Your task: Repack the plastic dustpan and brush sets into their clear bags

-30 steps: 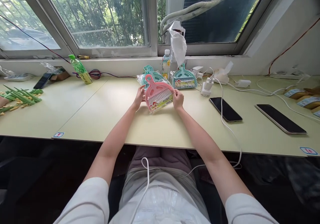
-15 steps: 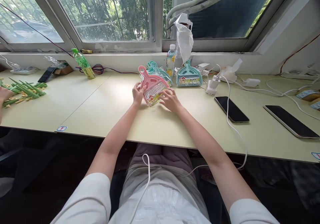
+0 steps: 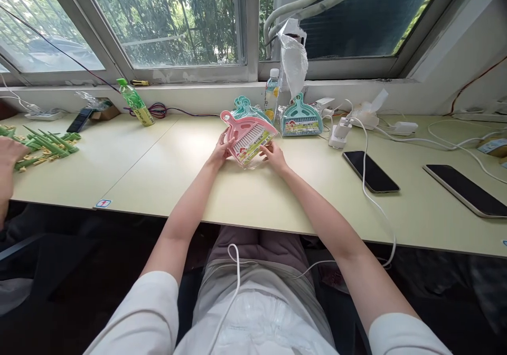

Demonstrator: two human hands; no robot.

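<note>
A pink dustpan-and-brush set [image 3: 249, 137] in clear wrapping is tilted above the table, its handle pointing up and left. My left hand [image 3: 223, 149] grips its left edge, thumb on the front. At the lower right edge, my right hand [image 3: 273, 154] has its fingers curled against the wrapped set, with part of them hidden behind it. Just behind stand several teal dustpan sets [image 3: 246, 105], partly covered by the pink one. To the right of these, another wrapped teal dustpan set [image 3: 301, 118] leans upright.
Two phones, a black one [image 3: 371, 171] and a larger one [image 3: 467, 190], lie to the right beside a white cable and charger [image 3: 339, 132]. Bottles [image 3: 137, 103] stand along the window wall. Another person's hand [image 3: 10, 151] is at far left over green stalks [image 3: 53, 142].
The pink set has turned its front more toward me, showing more of its label. My right hand has shifted slightly lower along its edge. The other person's hand has moved further into view.
</note>
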